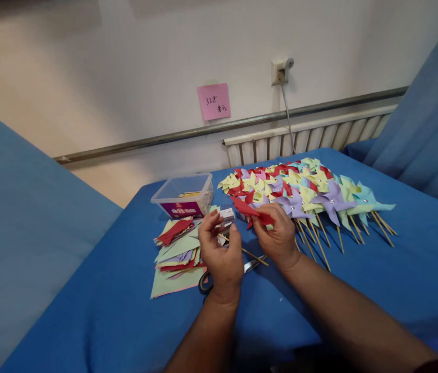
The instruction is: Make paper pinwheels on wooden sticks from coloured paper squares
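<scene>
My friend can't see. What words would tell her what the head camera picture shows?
Two hands work over a blue table: the right hand pinches a red paper pinwheel, the left hand beside it. Behind lie many finished pinwheels on sticks; to the left, paper squares and a clear plastic box.

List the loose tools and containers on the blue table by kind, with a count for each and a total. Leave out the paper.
Plastic box: 1
Scissors: 1
Loose wooden stick: 1
Total: 3
</scene>
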`<action>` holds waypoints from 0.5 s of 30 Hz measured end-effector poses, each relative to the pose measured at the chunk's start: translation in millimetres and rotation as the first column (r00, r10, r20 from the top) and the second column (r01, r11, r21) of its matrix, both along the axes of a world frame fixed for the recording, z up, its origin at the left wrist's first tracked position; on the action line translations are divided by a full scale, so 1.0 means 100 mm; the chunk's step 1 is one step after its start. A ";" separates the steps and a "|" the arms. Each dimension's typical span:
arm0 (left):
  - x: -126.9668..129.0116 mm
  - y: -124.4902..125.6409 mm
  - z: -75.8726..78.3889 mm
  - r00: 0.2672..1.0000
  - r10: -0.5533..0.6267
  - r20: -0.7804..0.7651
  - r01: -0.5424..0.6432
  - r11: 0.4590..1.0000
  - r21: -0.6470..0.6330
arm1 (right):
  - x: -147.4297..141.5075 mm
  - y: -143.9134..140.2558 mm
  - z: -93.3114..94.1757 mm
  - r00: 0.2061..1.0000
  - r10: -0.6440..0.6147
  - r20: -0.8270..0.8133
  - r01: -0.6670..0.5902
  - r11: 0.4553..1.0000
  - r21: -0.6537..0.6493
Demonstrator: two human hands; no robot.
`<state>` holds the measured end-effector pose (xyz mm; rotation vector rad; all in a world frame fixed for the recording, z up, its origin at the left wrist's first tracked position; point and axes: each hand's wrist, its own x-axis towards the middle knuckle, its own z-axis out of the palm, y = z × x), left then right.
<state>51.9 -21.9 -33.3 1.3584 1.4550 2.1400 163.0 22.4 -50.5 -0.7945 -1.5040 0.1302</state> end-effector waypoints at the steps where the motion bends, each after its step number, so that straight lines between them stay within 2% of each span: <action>1: 0.00 -0.01 0.00 0.999 0.026 -0.024 -0.026 0.999 0.026 | 0.00 0.01 0.00 1.000 -0.009 -0.001 0.009 1.000 0.004; 2: 0.00 -0.02 0.00 0.998 0.025 -0.051 -0.024 0.999 0.025 | 0.00 0.01 0.00 1.000 -0.014 0.001 0.014 1.000 0.005; 4: 0.02 -0.03 -0.01 0.994 -0.079 -0.078 0.073 0.994 -0.076 | 0.00 0.01 -0.01 1.000 -0.012 0.018 0.012 1.000 0.001; 6: 0.05 -0.03 -0.03 0.981 -0.193 -0.032 0.183 0.963 -0.197 | -0.01 -0.01 -0.01 0.999 -0.006 0.045 0.006 1.000 -0.001; 8: 0.07 -0.03 -0.04 0.966 -0.259 0.015 0.254 0.933 -0.254 | -0.02 -0.02 -0.02 0.997 -0.008 0.077 0.007 1.000 0.012; 15: 0.08 0.00 -0.01 0.912 -0.365 0.187 0.402 0.887 -0.230 | -0.02 -0.01 -0.03 0.977 -0.068 0.200 0.051 0.995 0.089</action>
